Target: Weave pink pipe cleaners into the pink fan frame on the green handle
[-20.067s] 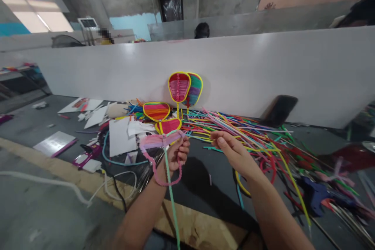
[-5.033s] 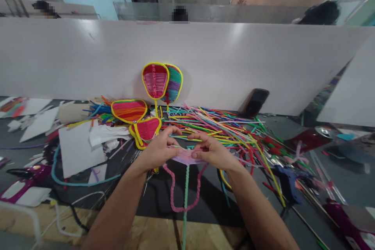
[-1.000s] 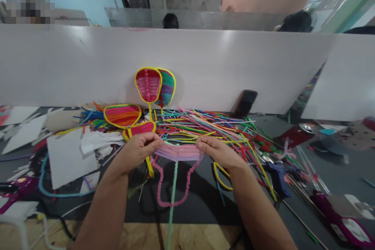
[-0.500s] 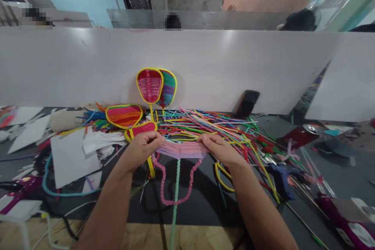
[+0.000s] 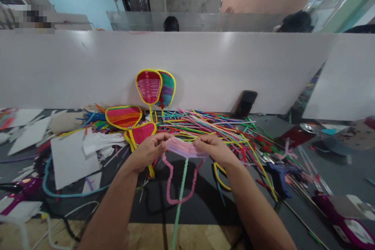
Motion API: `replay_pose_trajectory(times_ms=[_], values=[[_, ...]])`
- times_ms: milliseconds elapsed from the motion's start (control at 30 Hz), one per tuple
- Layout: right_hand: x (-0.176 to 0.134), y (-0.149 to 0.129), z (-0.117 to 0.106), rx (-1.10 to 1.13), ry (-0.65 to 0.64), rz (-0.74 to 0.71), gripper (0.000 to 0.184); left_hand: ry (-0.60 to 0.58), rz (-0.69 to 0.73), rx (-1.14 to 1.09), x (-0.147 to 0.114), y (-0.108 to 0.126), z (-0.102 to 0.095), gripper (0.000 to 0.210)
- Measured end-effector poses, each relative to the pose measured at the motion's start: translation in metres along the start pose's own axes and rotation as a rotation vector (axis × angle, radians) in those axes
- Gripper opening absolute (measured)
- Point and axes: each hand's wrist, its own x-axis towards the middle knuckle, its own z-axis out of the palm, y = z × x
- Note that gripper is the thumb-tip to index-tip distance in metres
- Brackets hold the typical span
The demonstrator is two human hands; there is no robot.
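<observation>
Between my two hands is a pipe-cleaner fan (image 5: 185, 148) with pink and lilac rows, a twisted pink loop hanging below and a mint-green stem running down its middle. My left hand (image 5: 150, 150) pinches the left end of the rows between thumb and fingers. At the right end, my right hand (image 5: 215, 149) grips the rows the same way, its thumb on top. Behind my hands lies a heap of loose coloured pipe cleaners (image 5: 202, 123). A pink fan with a yellow rim (image 5: 149, 86) leans on the white partition in front of a teal and purple fan (image 5: 168, 90).
Left are an orange and pink fan (image 5: 124, 117), white paper (image 5: 74, 160) and a purple device (image 5: 23, 191). Right are a phone (image 5: 246, 103), a red can (image 5: 299, 134), a blue glue gun (image 5: 279, 179) and another purple device (image 5: 342, 218). A white partition (image 5: 205, 66) spans the back.
My left hand has shifted right along the pink rows, bringing my hands closer together. The fan has tilted, with its loop and stem swung slightly to the right.
</observation>
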Motion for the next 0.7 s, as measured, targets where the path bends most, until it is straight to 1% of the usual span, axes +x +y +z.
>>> replay_pose_trajectory(times_ms=[67,133,200,233,333,433,500,600,700], values=[[0.0,0.0,-0.001,0.033,0.063,-0.008,0.039,-0.13,-0.009,-0.173,0.001,-0.007,0.003,0.059],[0.0,-0.002,-0.001,0.048,0.11,-0.013,0.04,-0.226,-0.072,-0.297,0.0,-0.013,0.012,0.064],[-0.001,-0.003,0.001,0.041,0.126,-0.016,0.041,-0.242,-0.139,-0.368,-0.001,-0.017,0.024,0.06],[-0.001,-0.004,0.003,0.042,0.116,-0.017,0.041,-0.203,-0.161,-0.397,-0.003,-0.018,0.031,0.057],[0.001,-0.002,0.006,0.144,0.061,0.009,0.044,0.008,-0.217,-0.439,-0.008,-0.02,0.045,0.042],[0.003,0.004,0.006,0.378,0.058,0.109,0.051,0.154,-0.234,-0.476,-0.014,-0.021,0.046,0.032],[0.003,0.007,0.004,0.506,0.014,0.15,0.049,0.225,-0.221,-0.524,-0.018,-0.022,0.042,0.031],[0.002,0.011,0.003,0.59,-0.103,0.129,0.036,0.315,-0.202,-0.63,-0.023,-0.023,0.036,0.03],[0.002,0.013,0.007,0.623,-0.141,0.123,0.031,0.327,-0.189,-0.747,-0.026,-0.024,0.035,0.03]])
